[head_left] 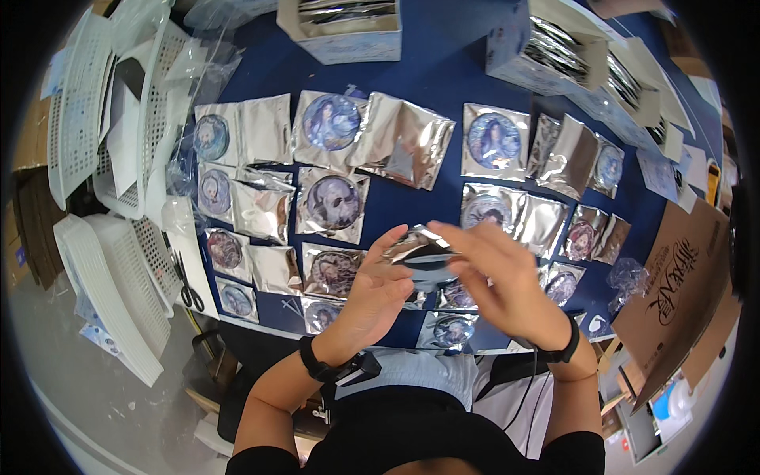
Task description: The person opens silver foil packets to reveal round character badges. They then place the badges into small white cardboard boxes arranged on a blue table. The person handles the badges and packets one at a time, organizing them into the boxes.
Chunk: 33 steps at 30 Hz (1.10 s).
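Observation:
Over the near middle of the blue table, a shiny silver foil pouch [419, 247] is held up between both hands. My left hand [374, 286] closes on its left side, fingers and thumb around the edge. At its upper right edge, my right hand [500, 273] pinches it with bent fingers. Whether anything is inside the pouch cannot be seen. Beyond and beside the hands lie rows of round picture badges in clear bags, such as a blue badge [331, 121] and a dark one [334, 203]. Silver foil pouches [405, 142] lie beside or partly over several of them.
Open boxes packed with foil pouches stand at the back middle [348, 46] and back right [546, 59]. White perforated baskets [83, 111] line the left side, near black scissors [187, 285]. A brown cardboard box [673, 293] leans at the right edge beside crumpled clear plastic [628, 279].

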Tool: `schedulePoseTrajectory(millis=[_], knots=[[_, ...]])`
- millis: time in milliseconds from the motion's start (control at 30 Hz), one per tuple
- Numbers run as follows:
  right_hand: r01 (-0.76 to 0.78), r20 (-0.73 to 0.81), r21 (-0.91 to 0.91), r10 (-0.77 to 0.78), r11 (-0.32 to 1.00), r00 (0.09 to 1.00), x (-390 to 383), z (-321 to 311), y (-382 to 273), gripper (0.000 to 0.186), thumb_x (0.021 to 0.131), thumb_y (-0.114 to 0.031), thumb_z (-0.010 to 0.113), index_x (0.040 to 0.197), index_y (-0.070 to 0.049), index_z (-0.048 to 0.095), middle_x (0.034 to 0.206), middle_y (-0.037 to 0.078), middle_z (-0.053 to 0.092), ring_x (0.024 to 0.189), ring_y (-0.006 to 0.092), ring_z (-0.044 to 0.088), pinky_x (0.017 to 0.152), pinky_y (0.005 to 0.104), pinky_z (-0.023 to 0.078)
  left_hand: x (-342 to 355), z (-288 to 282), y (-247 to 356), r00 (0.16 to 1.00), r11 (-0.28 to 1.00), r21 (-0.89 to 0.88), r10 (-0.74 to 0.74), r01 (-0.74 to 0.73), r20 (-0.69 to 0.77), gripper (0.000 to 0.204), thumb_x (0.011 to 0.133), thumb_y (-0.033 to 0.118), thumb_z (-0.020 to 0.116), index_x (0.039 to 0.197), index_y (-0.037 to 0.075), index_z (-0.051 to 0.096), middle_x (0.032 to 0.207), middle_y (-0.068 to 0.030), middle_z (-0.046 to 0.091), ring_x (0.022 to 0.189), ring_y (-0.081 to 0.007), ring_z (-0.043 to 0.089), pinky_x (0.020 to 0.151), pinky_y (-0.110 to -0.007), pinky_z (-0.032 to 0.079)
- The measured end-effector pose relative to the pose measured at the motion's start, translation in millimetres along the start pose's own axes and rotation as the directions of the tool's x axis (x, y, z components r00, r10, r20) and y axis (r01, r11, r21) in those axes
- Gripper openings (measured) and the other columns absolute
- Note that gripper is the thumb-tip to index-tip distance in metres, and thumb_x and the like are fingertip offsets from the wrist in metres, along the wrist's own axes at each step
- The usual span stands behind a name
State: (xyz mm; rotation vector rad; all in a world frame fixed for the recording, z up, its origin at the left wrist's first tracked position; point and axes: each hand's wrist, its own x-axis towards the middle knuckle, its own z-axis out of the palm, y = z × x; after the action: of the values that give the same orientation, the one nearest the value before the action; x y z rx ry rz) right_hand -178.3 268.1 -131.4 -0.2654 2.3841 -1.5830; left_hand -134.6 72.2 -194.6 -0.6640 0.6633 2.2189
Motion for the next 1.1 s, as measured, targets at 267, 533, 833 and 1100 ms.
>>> schedulePoseTrajectory(millis=[267, 533, 833, 1100], knots=[[0.057, 0.077, -0.212, -0.041, 0.976, 0.996, 33.8, 17.9, 41.5, 0.035, 0.070, 0.005, 0.057, 0.104, -0.001, 0.058, 0.078, 0.016, 0.056, 0.073, 0.0323, 0.056, 0.064, 0.0391, 0.045, -43.4, 8.3, 57.3, 0.969, 0.921, 0.390, 0.092, 0.005, -0.229, 0.044, 0.080, 0.004, 0.054, 0.121, 0.004, 0.037, 0.121, -0.0130, 0.046, 0.112, -0.0254, 0.047, 0.095, -0.037, 0.039], [0.258, 0.127, -0.452, -0.225, 0.854, 0.966, 39.8, 47.2, 65.2, 0.032, 0.069, -0.003, 0.057, 0.102, -0.002, 0.056, 0.081, 0.011, 0.055, 0.076, 0.0271, 0.057, 0.066, 0.0339, 0.047, -70.0, 50.4, 120.8, 0.908, 0.744, 0.584, 0.419, -0.324, -0.030, 0.032, 0.077, 0.004, 0.057, 0.106, 0.002, 0.043, 0.115, -0.0132, 0.048, 0.102, -0.0238, 0.053, 0.087, -0.035, 0.045], [0.281, -0.098, -0.497, -0.374, 0.821, 0.922, 36.0, -4.7, 50.8, 0.026, 0.067, -0.001, 0.057, 0.093, -0.002, 0.057, 0.092, 0.012, 0.058, 0.086, 0.0283, 0.056, 0.071, 0.0355, 0.046, -32.1, 135.5, 131.2, 0.953, 0.577, 0.767, 0.264, -0.280, 0.150, 0.039, 0.078, 0.011, 0.058, 0.112, 0.001, 0.043, 0.118, -0.0127, 0.047, 0.106, -0.0236, 0.051, 0.089, -0.033, 0.043], [0.115, -0.304, -0.672, -0.414, 0.731, 0.858, 67.0, -127.4, 54.4, 0.024, 0.070, 0.008, 0.051, 0.091, -0.002, 0.058, 0.085, 0.015, 0.059, 0.077, 0.0334, 0.058, 0.066, 0.0360, 0.048, 100.3, 174.9, 100.2, 0.887, -0.082, 0.884, -0.005, -0.461, 0.462, 0.042, 0.077, 0.004, 0.052, 0.119, 0.002, 0.048, 0.124, -0.0082, 0.044, 0.105, -0.0198, 0.049, 0.090, -0.029, 0.039]])
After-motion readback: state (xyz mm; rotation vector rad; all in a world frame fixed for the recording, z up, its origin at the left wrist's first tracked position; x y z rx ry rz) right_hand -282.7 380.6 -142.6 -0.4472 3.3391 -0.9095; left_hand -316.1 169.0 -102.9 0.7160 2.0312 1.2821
